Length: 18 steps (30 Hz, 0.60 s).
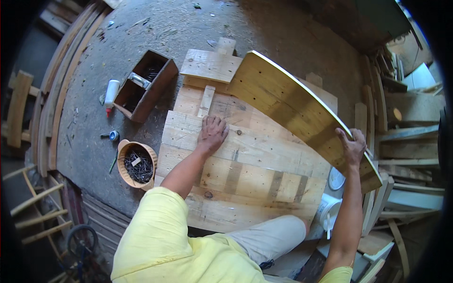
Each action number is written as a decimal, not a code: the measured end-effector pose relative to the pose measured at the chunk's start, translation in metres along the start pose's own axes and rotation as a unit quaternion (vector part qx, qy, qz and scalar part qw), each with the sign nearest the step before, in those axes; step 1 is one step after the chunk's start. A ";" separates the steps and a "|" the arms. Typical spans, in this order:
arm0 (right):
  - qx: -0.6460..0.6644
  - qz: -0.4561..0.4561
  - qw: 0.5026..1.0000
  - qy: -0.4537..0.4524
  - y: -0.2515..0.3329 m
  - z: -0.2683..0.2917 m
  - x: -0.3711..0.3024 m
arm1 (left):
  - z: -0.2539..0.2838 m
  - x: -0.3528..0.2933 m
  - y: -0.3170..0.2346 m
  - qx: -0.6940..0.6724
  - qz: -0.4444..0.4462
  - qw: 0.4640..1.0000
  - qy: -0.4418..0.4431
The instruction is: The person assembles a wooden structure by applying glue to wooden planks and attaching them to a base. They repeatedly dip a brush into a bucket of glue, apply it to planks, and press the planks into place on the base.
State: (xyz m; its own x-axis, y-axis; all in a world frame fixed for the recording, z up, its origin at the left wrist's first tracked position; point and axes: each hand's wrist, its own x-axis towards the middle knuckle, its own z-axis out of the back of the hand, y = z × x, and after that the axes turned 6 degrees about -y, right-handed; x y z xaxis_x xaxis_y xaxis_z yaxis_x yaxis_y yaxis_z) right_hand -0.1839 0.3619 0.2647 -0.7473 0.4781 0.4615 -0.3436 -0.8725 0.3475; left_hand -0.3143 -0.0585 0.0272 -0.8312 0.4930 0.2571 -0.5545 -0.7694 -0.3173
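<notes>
My right hand is closed on the edge of a long, curved-edged wooden board, near its right end. The board is held tilted up, and its far left end meets a short plank at the work platform's far side. My left hand lies with fingers stretched on the pale plank platform in front of me. Just beyond its fingertips is a narrow wooden strip. Part of the platform's right side is hidden behind the raised board.
To the left sit an orange bowl of nails, a wooden box with dividers and a white bottle with a red tip. A white bucket stands by my right forearm. Stacked timber lines the right side.
</notes>
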 end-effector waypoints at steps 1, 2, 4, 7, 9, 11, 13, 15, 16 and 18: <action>-0.024 0.013 1.000 0.001 0.002 0.002 -0.002 | 0.001 -0.004 0.000 -0.003 -0.006 1.000 0.014; -0.020 -0.012 1.000 0.009 0.000 0.008 -0.001 | 0.006 0.003 -0.002 -0.007 -0.010 1.000 -0.002; -0.041 0.012 0.999 -0.017 -0.005 0.022 0.000 | 0.007 0.009 -0.006 -0.028 -0.015 0.999 -0.015; -0.064 0.016 0.997 -0.035 -0.006 0.053 -0.001 | 0.004 0.010 -0.013 -0.005 -0.003 1.000 0.011; -0.091 0.032 0.995 -0.031 -0.020 0.071 -0.001 | 0.007 0.008 -0.007 -0.012 -0.005 1.000 -0.002; -0.066 0.003 0.997 -0.043 -0.020 0.092 0.000 | 0.002 0.006 -0.002 -0.008 -0.015 1.000 0.006; -0.041 -0.039 0.997 -0.057 -0.018 0.113 -0.006 | -0.002 0.006 -0.003 0.003 -0.013 1.000 0.005; -0.047 -0.023 0.996 -0.066 -0.020 0.132 -0.011 | -0.002 0.006 -0.007 -0.003 -0.032 0.999 -0.010; -0.046 -0.035 0.996 -0.063 -0.019 0.137 -0.014 | -0.003 0.006 -0.006 0.001 -0.033 0.999 -0.018; -0.043 -0.046 0.997 -0.052 -0.016 0.145 -0.020 | -0.007 0.002 -0.004 0.007 -0.035 0.999 -0.030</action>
State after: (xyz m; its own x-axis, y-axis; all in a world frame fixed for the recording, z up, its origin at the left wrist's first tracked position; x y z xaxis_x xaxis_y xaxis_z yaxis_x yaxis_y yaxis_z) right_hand -0.0809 0.3809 0.3682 -0.6499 0.5596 0.5143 -0.4586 -0.8284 0.3218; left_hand -0.3143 -0.0514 0.0229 -0.7861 0.5214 0.3320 -0.6104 -0.7396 -0.2838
